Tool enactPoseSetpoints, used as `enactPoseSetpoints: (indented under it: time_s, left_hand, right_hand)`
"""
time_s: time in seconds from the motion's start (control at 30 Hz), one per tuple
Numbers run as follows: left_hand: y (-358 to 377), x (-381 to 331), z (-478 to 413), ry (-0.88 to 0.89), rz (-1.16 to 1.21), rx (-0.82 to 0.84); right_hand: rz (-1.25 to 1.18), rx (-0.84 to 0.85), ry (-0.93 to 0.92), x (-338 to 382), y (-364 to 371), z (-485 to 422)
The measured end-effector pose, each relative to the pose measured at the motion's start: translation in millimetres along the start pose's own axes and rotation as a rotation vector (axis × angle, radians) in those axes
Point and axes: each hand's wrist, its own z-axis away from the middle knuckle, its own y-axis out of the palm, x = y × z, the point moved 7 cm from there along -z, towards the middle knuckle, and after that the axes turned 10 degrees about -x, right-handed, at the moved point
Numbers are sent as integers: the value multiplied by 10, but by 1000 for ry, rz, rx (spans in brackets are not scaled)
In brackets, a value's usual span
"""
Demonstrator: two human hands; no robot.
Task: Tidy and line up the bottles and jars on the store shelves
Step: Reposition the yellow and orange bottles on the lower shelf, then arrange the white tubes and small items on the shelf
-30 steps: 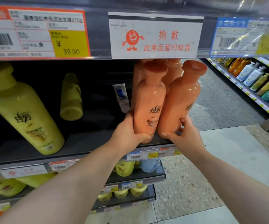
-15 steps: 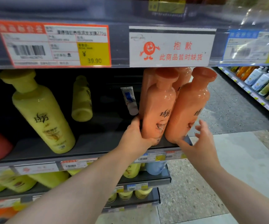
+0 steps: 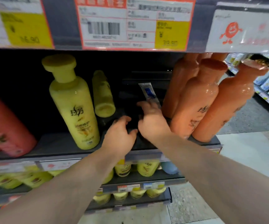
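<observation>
The left hand (image 3: 119,135) and the right hand (image 3: 151,123) reach over the front edge of the shelf (image 3: 57,143) into the gap between a yellow bottle (image 3: 74,110) and orange bottles (image 3: 200,101), the right fingers (image 3: 144,105) by a small blue packet (image 3: 147,92).

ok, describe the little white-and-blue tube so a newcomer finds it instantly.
Look at the dark shelf under the price tags. Deep in the gap left of the orange bottles, above the right hand, leans the tube. It alone is flat, slim, white and blue.

Single head-worn wide-angle view, close to the shelf (image 3: 56,143), facing it front-on, tilted slightly down
</observation>
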Motion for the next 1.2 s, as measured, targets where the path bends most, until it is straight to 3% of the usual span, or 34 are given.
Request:
enactPoseSetpoints:
  time_s: [0.27,0.43,0.6,0.93,1.1,1.2]
  left_hand:
    - [57,203,-46,-58,45,45]
    - [39,214,-46,-57,60,63]
    - [28,191,-32,-45,71,77]
    - [24,218,-25,-104,200,90]
    - [125,266,-8,-133,214,144]
    - [156,259,-2,-124,202,154]
  right_hand:
    - [452,59,175,-223,330,-503]
    - [574,18,119,-156,312,-509]
    - [513,80,143,-215,333,-403]
    - [195,-78,-9,-129,136,292]
    - [16,-98,148,-223,6,370]
    - [48,14,212,-221,75,184]
